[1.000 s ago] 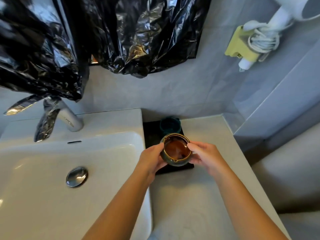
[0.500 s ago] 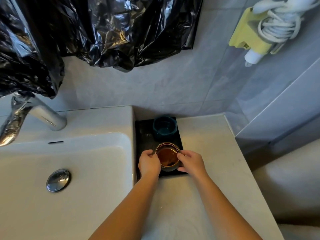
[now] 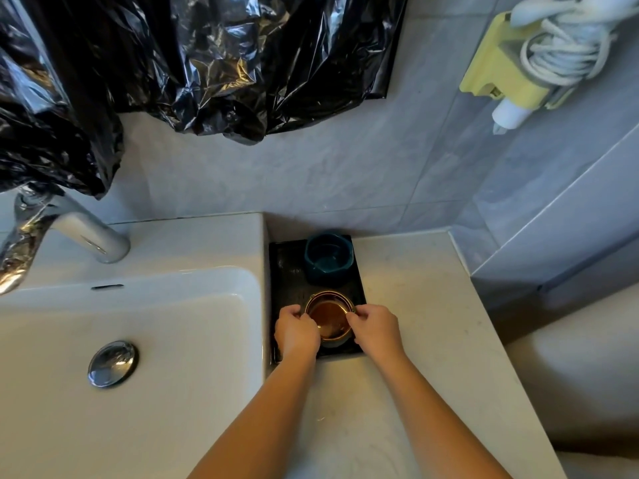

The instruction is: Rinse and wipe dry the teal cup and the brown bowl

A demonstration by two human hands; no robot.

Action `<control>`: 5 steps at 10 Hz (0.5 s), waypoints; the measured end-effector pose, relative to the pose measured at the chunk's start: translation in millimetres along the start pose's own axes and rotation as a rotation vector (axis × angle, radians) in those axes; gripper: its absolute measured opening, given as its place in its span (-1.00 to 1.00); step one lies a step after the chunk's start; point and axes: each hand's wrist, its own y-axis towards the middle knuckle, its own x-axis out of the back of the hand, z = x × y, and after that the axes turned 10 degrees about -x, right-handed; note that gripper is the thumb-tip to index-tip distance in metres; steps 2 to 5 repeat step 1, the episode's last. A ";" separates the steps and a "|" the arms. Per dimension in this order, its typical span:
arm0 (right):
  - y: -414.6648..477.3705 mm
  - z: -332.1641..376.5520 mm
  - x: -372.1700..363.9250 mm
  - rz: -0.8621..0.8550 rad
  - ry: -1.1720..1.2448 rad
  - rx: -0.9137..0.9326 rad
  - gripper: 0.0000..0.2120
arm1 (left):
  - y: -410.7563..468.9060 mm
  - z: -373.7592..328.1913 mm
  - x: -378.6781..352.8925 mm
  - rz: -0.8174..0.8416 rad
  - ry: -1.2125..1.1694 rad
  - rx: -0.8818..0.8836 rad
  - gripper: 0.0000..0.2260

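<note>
The brown bowl, glossy inside with a gold rim, rests on the near half of a black tray. My left hand grips its left side and my right hand grips its right side, fingers curled over the rim. The teal cup stands upright on the far half of the tray, just behind the bowl, untouched. The bowl's outer wall is mostly hidden by my hands.
A white basin with a chrome drain plug lies left of the tray. The chrome tap stands at the back left under hanging black plastic. Beige counter surrounds the tray. A yellow wall holder with a white cord hangs top right.
Both hands carried the bowl from above the tray's near edge down and away, onto the tray in front of the teal cup. The camera view tilted and shifted right.
</note>
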 end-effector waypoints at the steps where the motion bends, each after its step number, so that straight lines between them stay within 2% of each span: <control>1: -17.3 25.3 27.6 -0.022 0.133 0.121 -0.55 | -7.9 -1.5 3.6 0.018 0.026 -0.133 -0.62; 5: -17.3 25.3 27.6 -0.022 0.133 0.121 -0.55 | -7.9 -1.5 3.6 0.018 0.026 -0.133 -0.62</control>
